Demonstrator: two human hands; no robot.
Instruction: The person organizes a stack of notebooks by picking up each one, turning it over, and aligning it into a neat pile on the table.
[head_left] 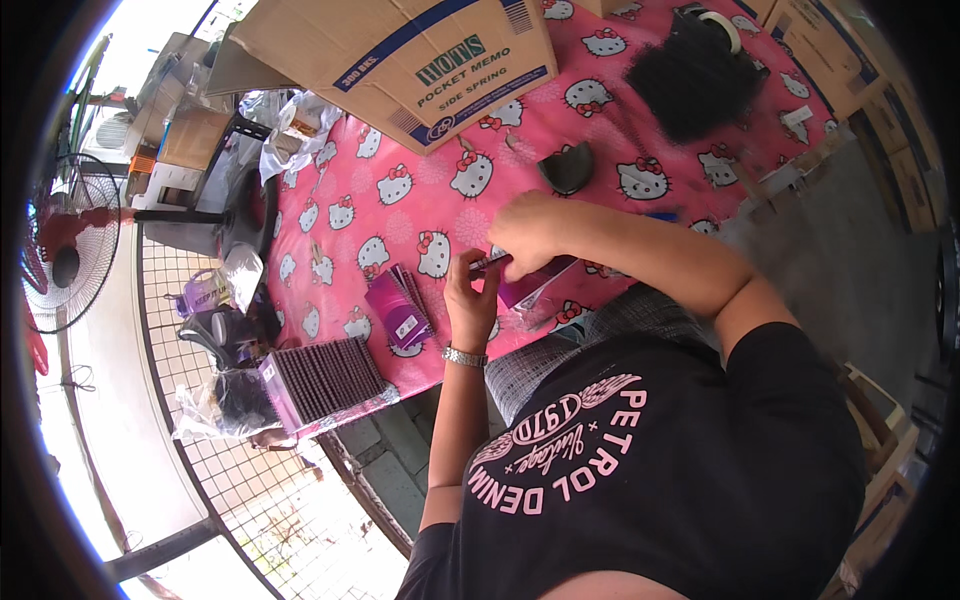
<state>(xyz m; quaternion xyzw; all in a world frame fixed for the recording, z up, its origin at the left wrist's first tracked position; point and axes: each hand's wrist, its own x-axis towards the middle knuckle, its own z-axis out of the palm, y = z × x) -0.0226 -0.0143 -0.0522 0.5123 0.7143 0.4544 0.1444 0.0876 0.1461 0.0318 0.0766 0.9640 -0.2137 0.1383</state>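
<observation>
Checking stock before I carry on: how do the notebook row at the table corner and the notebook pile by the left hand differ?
The notebook row holds many; the notebook pile only a few. The row is packed evenly, dark bindings showing; the pile lies fanned, purple cover up. Both have purple covers.

The right hand [528, 232] turns its back to view, hiding most of its fingertips. It also covers part of a purple item [520, 290] at the near edge of the table [335, 245], whose full outline cannot be told. The dark strip [489, 264] in the left hand [470, 290] is too small and overlapped to make out. A large cardboard box [440, 70] is cut off above and blocks part of the table's far edge. Toward the far right corner, a black heap [690, 90] blurs into one mass. Beyond the left edge, the fan [70, 245] fades into the dark rim.
</observation>
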